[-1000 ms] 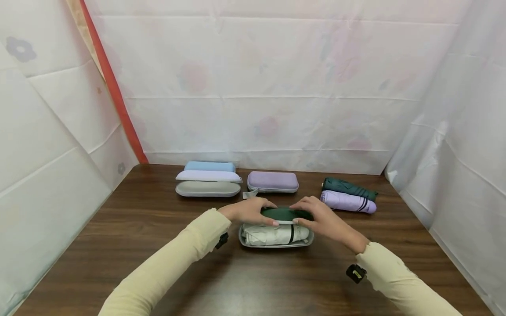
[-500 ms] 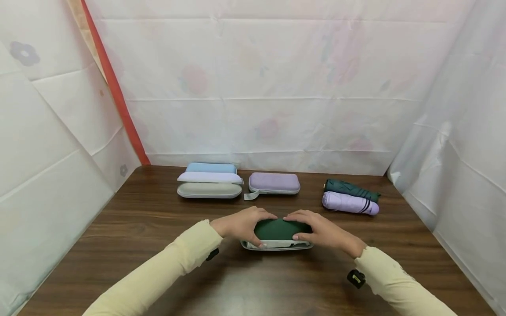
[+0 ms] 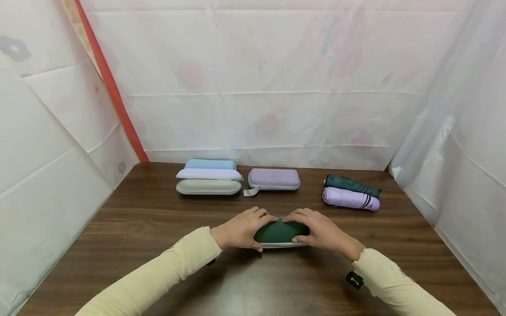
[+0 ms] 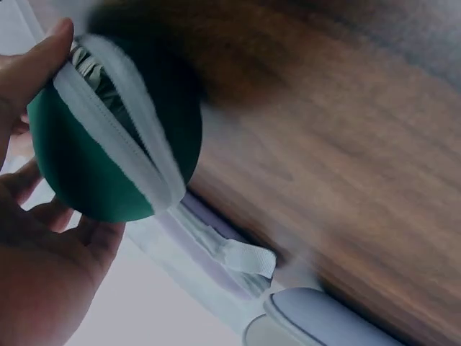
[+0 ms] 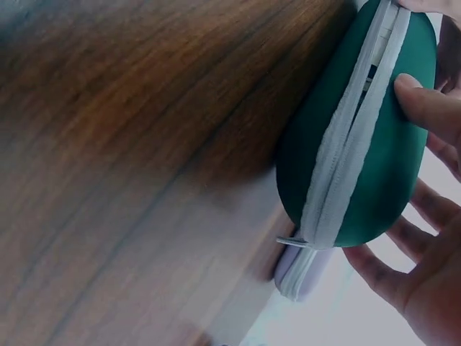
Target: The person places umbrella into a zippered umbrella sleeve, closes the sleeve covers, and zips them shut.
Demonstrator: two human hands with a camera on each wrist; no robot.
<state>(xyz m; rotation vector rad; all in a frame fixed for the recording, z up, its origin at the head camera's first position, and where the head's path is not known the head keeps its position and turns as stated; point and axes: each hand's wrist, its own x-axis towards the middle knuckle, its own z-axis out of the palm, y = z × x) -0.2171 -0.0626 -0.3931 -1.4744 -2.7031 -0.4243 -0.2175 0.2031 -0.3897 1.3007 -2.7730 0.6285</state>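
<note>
A dark green zip case [image 3: 280, 231] lies on the table in front of me, its lid down over the base. My left hand [image 3: 241, 229] holds the lid's left end, thumb at the near edge and fingers over the far side. On the right end, my right hand [image 3: 322, 231] grips the lid the same way. Between the two pale zip tapes a gap runs along the rim. Through it, the left wrist view shows pale folded umbrella fabric [image 4: 88, 71]. A zip pull [image 5: 294, 242] sticks out at the case's end in the right wrist view.
Behind stand a light blue case [image 3: 210, 164], a case with a lavender lid [image 3: 209, 174] partly raised off its grey part [image 3: 208, 187], and a purple case [image 3: 274, 179]. A dark green folded umbrella [image 3: 352, 185] and a lilac one [image 3: 349, 199] lie at right.
The green lid has come down over the white umbrella lying in the base, narrowing the gap at the front. Both hands have moved down with it, keeping their hold.
</note>
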